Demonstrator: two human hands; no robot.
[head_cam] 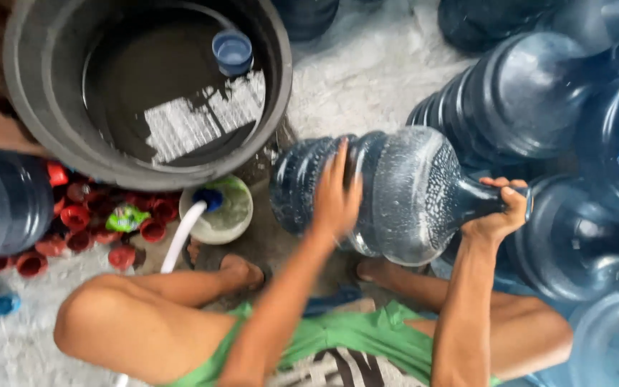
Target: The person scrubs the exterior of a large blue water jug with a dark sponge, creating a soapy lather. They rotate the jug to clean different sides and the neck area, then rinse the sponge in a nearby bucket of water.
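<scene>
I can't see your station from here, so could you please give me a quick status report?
Left hand flat on big blue water jug's side. Right hand gripping its neck, jug held sideways, suds inside. Black tub and more jugs crowd close.

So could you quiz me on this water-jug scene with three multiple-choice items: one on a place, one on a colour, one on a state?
1. Where does the right hand grip the jug?
A. at its neck
B. at its base
C. by a handle

2. What colour are most of the caps heaped beside the tub?
A. yellow
B. red
C. white

3. How is the held jug lying?
A. upright on the floor
B. upside down in the tub
C. on its side, off the floor, between both hands

Answers:
1 A: the fingers wrap the narrow neck.
2 B: the heap is mostly red.
3 C: its neck points sideways, and the left hand presses flat on its body.
</scene>
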